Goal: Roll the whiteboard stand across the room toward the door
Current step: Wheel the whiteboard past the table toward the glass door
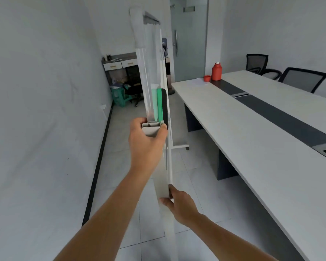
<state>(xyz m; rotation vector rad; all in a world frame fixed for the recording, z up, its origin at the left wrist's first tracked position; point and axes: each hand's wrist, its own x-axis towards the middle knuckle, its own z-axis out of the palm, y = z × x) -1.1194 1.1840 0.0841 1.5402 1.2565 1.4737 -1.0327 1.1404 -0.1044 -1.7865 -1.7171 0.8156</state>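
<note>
The whiteboard stand (151,59) is seen edge-on in the middle of the view, running away from me toward the far end of the room. My left hand (148,140) grips the near end of its marker tray, which holds a green-and-black eraser (161,106). My right hand (179,203), lower down, clasps the board's white side edge. A caster foot (184,147) of the stand rests on the tiled floor. The frosted glass door (189,40) with a vertical handle stands straight ahead, beyond the board.
A long white conference table (252,129) fills the right side, with a red bottle (216,71) and red cap at its far end and two black mesh chairs (301,79) behind. The white wall (45,110) closes the left. A desk with clutter (120,65) stands at the far left corner.
</note>
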